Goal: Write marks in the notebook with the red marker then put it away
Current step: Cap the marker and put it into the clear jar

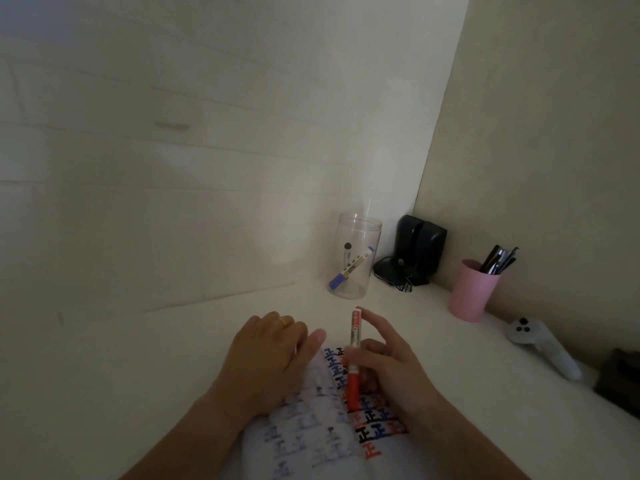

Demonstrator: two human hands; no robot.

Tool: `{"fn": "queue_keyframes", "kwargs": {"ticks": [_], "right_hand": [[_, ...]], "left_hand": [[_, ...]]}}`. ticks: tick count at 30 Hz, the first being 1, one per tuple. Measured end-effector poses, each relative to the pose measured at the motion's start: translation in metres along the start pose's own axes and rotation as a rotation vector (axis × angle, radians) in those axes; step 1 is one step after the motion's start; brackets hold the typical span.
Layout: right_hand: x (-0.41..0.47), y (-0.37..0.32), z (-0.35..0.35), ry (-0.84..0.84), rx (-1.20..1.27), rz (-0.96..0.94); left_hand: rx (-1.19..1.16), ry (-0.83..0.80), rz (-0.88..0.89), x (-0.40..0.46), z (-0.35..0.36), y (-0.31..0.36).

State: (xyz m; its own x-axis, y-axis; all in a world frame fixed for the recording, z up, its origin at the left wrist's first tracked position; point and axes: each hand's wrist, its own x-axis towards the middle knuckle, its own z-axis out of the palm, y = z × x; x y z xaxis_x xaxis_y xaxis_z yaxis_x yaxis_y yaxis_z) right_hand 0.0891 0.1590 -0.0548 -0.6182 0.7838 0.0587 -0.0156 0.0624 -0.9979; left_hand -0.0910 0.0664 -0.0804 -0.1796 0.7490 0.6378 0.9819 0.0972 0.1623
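An open notebook (311, 441) lies at the near edge of the white desk, its pages filled with red, blue and black tally marks. My left hand (266, 362), a gold ring on one finger, rests flat on the left page. My right hand (388, 368) grips the red marker (354, 362) over the right page. The marker stands nearly upright, its red cap end down near the paper, with my index finger stretched up beside the barrel.
A clear plastic jar (355, 259) with a blue marker leaning inside stands behind the notebook. To its right are black speakers (417, 249), a pink cup (471, 289) of pens, and a white controller (543, 344). A dark object (620, 386) sits at the right edge.
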Motion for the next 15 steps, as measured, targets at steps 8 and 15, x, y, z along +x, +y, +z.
{"fn": "queue_keyframes", "kwargs": {"ticks": [8, 15], "right_hand": [[0.098, -0.115, -0.005, 0.557, -0.304, -0.679], [0.172, -0.123, 0.001, 0.629, -0.559, -0.762]], "left_hand": [[0.204, 0.032, -0.13, 0.006, 0.003, -0.018], [0.205, 0.092, -0.207, 0.005, 0.009, -0.025]]}}
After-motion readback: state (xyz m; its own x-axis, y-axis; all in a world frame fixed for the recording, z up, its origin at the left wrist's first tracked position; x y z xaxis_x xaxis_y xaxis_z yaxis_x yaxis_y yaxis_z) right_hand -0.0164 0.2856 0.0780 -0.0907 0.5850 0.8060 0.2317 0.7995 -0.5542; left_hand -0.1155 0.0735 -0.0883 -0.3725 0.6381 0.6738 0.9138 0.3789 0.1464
